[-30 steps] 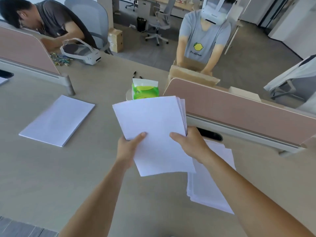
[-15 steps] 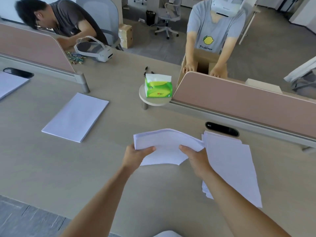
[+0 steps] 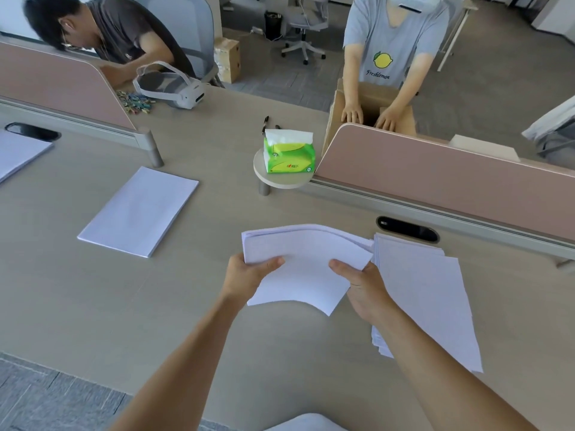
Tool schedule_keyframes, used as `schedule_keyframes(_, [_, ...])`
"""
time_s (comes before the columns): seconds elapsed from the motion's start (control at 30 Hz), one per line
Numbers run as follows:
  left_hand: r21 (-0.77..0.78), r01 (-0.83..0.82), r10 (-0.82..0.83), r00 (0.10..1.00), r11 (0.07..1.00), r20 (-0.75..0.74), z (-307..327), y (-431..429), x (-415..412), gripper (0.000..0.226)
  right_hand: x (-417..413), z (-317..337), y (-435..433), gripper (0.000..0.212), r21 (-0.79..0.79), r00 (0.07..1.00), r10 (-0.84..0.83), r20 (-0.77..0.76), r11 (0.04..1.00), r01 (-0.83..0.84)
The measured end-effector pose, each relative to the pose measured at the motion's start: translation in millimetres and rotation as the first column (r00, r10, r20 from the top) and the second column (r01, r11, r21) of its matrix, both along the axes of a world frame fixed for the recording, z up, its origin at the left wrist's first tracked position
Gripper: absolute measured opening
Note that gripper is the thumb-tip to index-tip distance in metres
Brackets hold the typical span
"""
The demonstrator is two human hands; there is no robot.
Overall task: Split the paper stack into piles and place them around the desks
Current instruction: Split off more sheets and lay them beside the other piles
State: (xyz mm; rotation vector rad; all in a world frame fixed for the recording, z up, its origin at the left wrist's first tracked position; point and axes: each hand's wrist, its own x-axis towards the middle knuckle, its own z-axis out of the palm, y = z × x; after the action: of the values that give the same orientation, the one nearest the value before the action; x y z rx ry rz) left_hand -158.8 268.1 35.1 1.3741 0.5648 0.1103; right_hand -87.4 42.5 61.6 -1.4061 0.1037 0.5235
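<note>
Both hands grip one sheaf of paper (image 3: 306, 269): the left hand (image 3: 245, 279) pinches its near-left edge, thumb on top, and the right hand (image 3: 362, 290) pinches its right side the same way, fingers hidden beneath. Held low over the bench (image 3: 93, 306) at the centre of view, the sheaf sags between the grips, its long axis running roughly from 7 o'clock to 1 o'clock, and its far right corner overlaps the remaining stack (image 3: 435, 297). That stack lies at 3 o'clock of the hands, loosely fanned, nearest the right hand. A finished pile (image 3: 140, 211) sits square at 10 o'clock, well apart, on the left hand's side, and another pile's corner (image 3: 18, 152) shows at the far left edge. Open bench lies between the sheaf and the finished pile, so a placement there would likely be a leftward carry. Beyond, at 12 o'clock, a tissue box (image 3: 289, 157) rests on a small round stand beside the pink divider (image 3: 435, 175).
</note>
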Motion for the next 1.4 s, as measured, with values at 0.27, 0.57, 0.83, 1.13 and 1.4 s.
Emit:
schedule_keyframes(0.27, [-0.004,0.143,-0.143,0.99,0.99,0.007,-18.3,2.5,-15.6,0.043,-9.4,-4.6,-6.5,0.031,-0.1,0.988,0.13,0.077,0.987,-0.122])
schedule_keyframes(0.57, [0.058,0.093,-0.094,0.996,0.994,0.009,-12.4,-0.1,-20.3,0.043,-5.0,3.5,-20.1,0.02,-0.306,0.955,0.201,0.218,0.943,-0.128])
schedule_keyframes(0.83, [0.116,-0.019,0.015,0.999,0.993,0.037,1.3,-13.2,-19.2,0.066,4.5,2.4,-18.8,0.061,-0.23,0.955,0.211,0.21,0.96,-0.162])
schedule_keyframes(1.13, [0.161,-0.003,-0.002,1.0,0.987,0.028,6.2,-22.2,-24.0,0.044,7.3,8.2,-33.9,0.022,-0.181,0.909,0.325,0.26,0.941,-0.285])
schedule_keyframes(1.4, [0.221,-0.006,0.009,1.0,0.975,-0.011,5.9,-31.3,-23.5,0.037,9.9,0.7,-31.6,0.014,-0.181,0.936,0.253,0.244,0.96,-0.212])
